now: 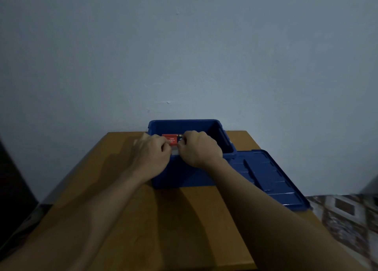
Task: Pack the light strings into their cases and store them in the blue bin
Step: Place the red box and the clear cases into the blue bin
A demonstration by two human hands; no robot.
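Both arms reach forward across the desk (184, 219), forearms bare and converging toward its far edge. The blue bin (184, 174) stands there, open, its back against the pale wall (184, 55).

The left hand (152, 148) and the right hand (199, 148) meet over the near rim of the bin, on its left half, backs of the hands turned up and knuckles raised. Between them they hold a red case (171, 139) with white lettering. The left hand's fingers curl round the case's left end, and the right hand's fingers (182, 141) curl over its right end. Only the strip of case between the two hands shows, with a pale edge below the red face. The case sits in the mouth of the bin, just past the near wall. Whether it rests on anything inside cannot be told, since the hands and the wall hide its underside.

The bin's lid (272, 178) lies just beside the bin at the desk's right edge, ribbed side up, its outer corner reaching past that edge. Beyond the right edge a patterned floor (347, 209) shows.
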